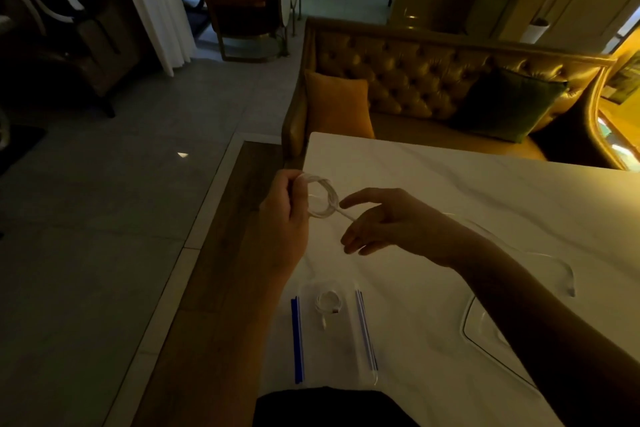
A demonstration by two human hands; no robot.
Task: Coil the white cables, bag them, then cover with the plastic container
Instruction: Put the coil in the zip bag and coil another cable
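My left hand (285, 215) grips a white cable (323, 198) wound into a round coil, held above the table's left edge. Its loose end runs right and down to my right hand (377, 220), whose fingers are spread; the cable end lies against them, and whether they pinch it is unclear. Nearer me, two clear zip bags with blue seal strips (297, 340) lie flat on the white table (450, 184). A second small coiled white cable (328, 303) rests at the bags, in or on them. A clear plastic container (485, 333) sits under my right forearm, partly hidden.
A tufted golden sofa (433, 80) with an orange cushion (337, 107) and a green cushion (509, 104) stands behind the table. Grey tiled floor (121, 201) and a wooden strip lie to the left. The room is dim.
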